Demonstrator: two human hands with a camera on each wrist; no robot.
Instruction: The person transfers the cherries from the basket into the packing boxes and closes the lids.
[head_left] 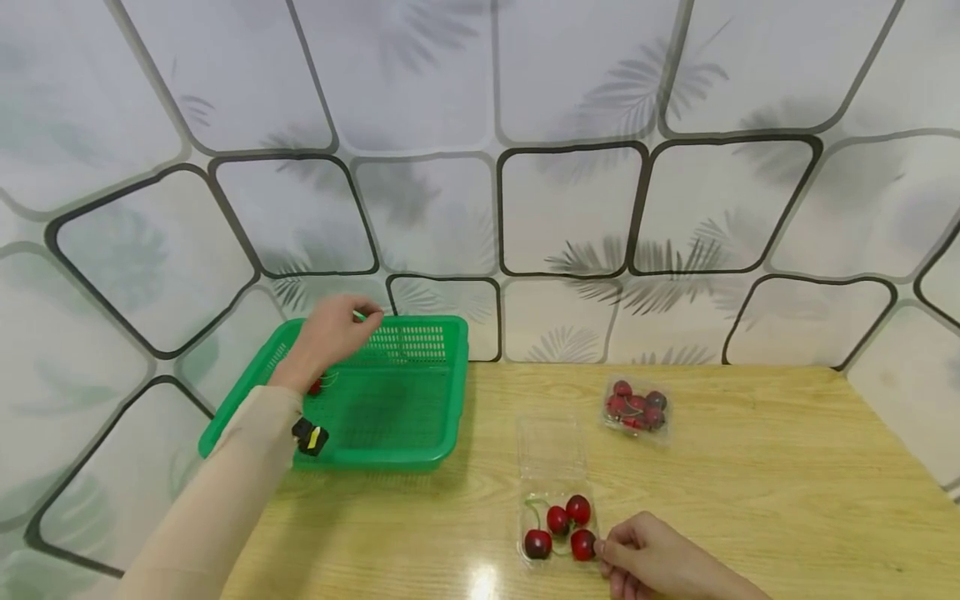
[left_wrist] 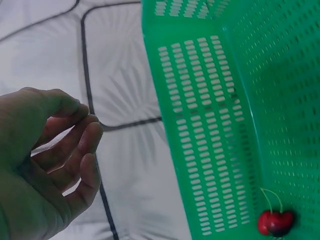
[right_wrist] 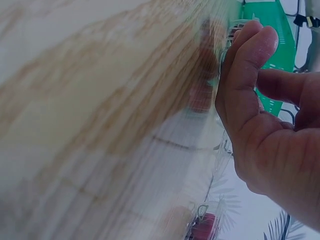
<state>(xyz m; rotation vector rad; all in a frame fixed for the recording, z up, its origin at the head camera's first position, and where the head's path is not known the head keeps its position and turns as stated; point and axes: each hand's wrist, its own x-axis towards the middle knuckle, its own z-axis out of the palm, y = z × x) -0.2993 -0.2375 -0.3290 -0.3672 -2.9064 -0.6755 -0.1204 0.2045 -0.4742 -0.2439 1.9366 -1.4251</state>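
My left hand (head_left: 341, 327) hovers over the back of the green basket (head_left: 453, 392), its fingers loosely bent and nothing visible between them. In the left wrist view it is outside the basket's slotted wall. Red cherries (left_wrist: 276, 222) with thin green stems lie inside, partly hidden by my arm in the head view. My right hand (head_left: 637, 557) rests at the right edge of an open clear plastic box (head_left: 551, 450), fingertips beside a cherry (head_left: 583, 545). Several dark red cherries sit in its near half; the lid lies flat behind. In the right wrist view, the thumb is apart from the fingertips.
Behind the open box and to its right stands another clear box (head_left: 636, 406) filled with cherries. The wooden table (head_left: 750, 475) ends at a wall covered in patterned sheeting (head_left: 570, 217). A black and yellow device (head_left: 310, 437) is at my left wrist.
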